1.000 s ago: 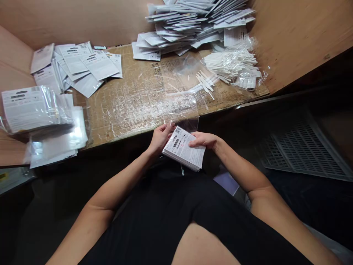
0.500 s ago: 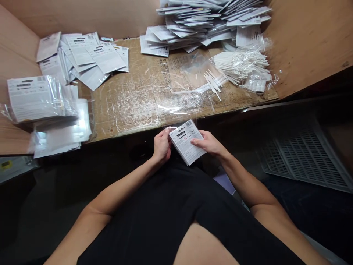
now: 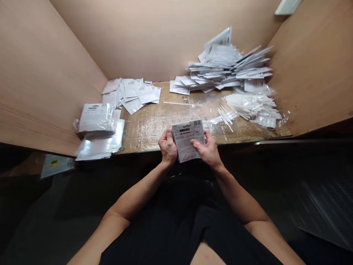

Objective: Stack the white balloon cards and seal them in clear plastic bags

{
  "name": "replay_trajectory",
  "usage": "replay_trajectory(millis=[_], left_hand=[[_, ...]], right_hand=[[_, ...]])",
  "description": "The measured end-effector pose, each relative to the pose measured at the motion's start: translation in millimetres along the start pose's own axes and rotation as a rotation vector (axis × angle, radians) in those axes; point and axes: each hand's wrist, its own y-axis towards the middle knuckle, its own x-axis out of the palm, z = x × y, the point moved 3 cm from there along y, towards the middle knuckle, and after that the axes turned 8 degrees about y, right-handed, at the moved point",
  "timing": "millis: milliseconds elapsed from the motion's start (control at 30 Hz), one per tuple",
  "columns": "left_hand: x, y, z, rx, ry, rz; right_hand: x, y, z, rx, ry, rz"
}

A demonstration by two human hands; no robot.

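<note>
A stack of white printed cards [image 3: 189, 145] with hanger slots is held upright above the front edge of the worktop, its printed side facing me. My right hand [image 3: 207, 150] is closed on its right side, thumb across the front and the other fingers behind. Curled against the left edge is my left hand [image 3: 167, 146], also closed on the stack; its fingertips are partly hidden. Clear plastic film [image 3: 183, 104] shows just beyond the cards; whether my left fingers hold any of it is unclear.
Cardboard [image 3: 143, 127] covers the worktop between wooden walls. Loose white packets [image 3: 132, 92] and plastic-wrapped packets [image 3: 96, 117] lie left. At the right are a large packet pile [image 3: 220, 68], a bag of white sticks [image 3: 250, 105] and loose sticks [image 3: 226, 117].
The card stack has turned from slanted to nearly straight and moved up over the worktop edge. My left hand has shifted from the stack's upper corner to its left side. The view has tilted up.
</note>
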Motion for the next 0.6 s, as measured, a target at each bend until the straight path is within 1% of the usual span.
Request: replay_trajectory(millis=[67,133,233,300,367,467,533,600], left_hand=[[-1.5,17,13,0.065,-0.046,-0.009],[-5.9,28,24,0.115,-0.050,-0.012],[-16.8,37,33,0.171,0.036,-0.021],[-25.2,43,38,0.236,0.122,-0.065],[-33.3,52,45,0.293,0.208,-0.142],[-41.4,72,58,0.309,0.282,-0.321],[-42.3,88,66,0.307,0.198,-0.440],[-38.5,104,72,0.349,0.068,-0.527]], right_hand=[[16,19,-6,-0.032,0.087,-0.019],[29,38,-10,-0.062,0.170,-0.046],[41,63,-12,-0.108,0.238,-0.084],[43,78,-11,-0.126,0.268,-0.109],[43,89,-9,-0.142,0.291,-0.121],[42,103,-3,-0.183,0.300,-0.114],[42,112,4,-0.238,0.313,-0.105],[45,123,13,-0.296,0.321,-0.122]])
